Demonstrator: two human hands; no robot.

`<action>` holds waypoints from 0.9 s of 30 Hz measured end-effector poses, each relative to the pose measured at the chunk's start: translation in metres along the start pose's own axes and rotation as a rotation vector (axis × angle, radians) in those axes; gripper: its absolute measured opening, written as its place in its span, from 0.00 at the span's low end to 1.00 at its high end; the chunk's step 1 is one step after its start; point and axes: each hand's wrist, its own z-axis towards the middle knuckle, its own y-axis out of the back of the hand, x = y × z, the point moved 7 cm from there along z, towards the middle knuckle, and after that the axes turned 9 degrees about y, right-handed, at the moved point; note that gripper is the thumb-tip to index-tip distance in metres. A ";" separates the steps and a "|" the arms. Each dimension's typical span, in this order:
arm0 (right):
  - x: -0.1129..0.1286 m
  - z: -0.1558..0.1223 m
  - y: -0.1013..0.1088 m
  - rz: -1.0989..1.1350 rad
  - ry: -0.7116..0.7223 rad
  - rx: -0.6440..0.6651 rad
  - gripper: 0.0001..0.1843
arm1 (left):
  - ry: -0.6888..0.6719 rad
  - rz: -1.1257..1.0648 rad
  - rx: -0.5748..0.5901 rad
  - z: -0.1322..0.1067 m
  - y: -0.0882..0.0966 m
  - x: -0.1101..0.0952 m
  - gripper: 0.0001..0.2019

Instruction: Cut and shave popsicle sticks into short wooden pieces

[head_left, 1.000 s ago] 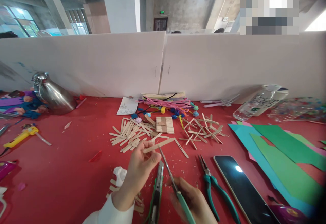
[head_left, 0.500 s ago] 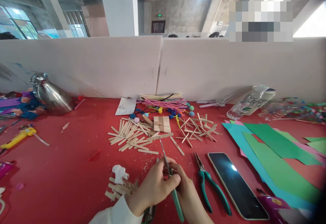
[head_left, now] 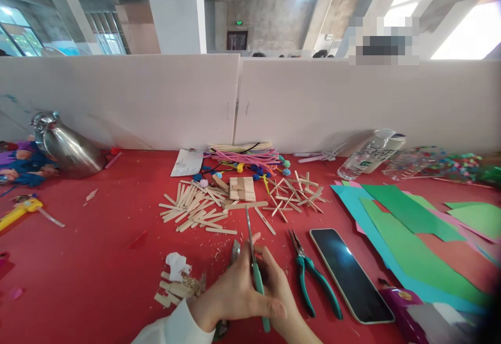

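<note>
A slim tool with a green handle (head_left: 258, 279) and a narrow metal blade points up and away between my hands; its exact kind is unclear. My left hand (head_left: 235, 289), in a white sleeve, has its thumb across the lower handle and its fingers closed. Pressed close on the right, my right hand (head_left: 276, 276) has curled fingers, and whatever they grip is hidden. Under my left hand lies another metal tool (head_left: 235, 250), mostly covered. Green-handled pliers (head_left: 307, 276) lie to the right. Beyond the blade are a pile of flat wooden sticks (head_left: 199, 205) and a bundled stack of sticks (head_left: 242, 189).
Thin crossed sticks (head_left: 299, 195), pink pipe cleaners (head_left: 246, 158) and a written paper (head_left: 187, 163) are ahead. A phone (head_left: 350, 276), coloured paper (head_left: 395, 229) and bottles (head_left: 364, 158) stand right. Left are a yellow glue gun (head_left: 19, 213), a metal jug (head_left: 72, 148) and stick offcuts (head_left: 168, 289).
The view has turned slightly right. My left thumb has stretched out further to the right over the green handle, and the tool stands more upright. More of the metal tool beneath shows.
</note>
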 end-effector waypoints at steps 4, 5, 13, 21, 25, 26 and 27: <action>0.001 -0.001 -0.004 0.030 -0.028 0.044 0.18 | 0.073 0.022 0.060 -0.002 -0.001 -0.002 0.63; 0.003 0.000 -0.004 0.028 -0.025 0.042 0.17 | 0.078 0.027 0.068 -0.003 -0.002 -0.003 0.62; 0.016 -0.001 0.000 0.026 -0.057 0.034 0.12 | 0.017 0.063 -0.017 -0.010 -0.009 -0.009 0.40; 0.016 -0.007 0.001 0.132 -0.130 -0.008 0.13 | -0.055 0.182 -0.150 -0.017 -0.008 -0.019 0.32; 0.015 -0.007 0.004 0.075 -0.101 -0.010 0.12 | -0.068 0.133 -0.133 -0.016 -0.009 -0.019 0.33; 0.015 -0.006 0.005 0.050 -0.088 -0.016 0.11 | -0.074 0.099 -0.114 -0.015 -0.009 -0.018 0.34; 0.014 -0.006 0.006 0.031 -0.074 -0.025 0.11 | -0.078 0.060 -0.091 -0.014 -0.009 -0.016 0.36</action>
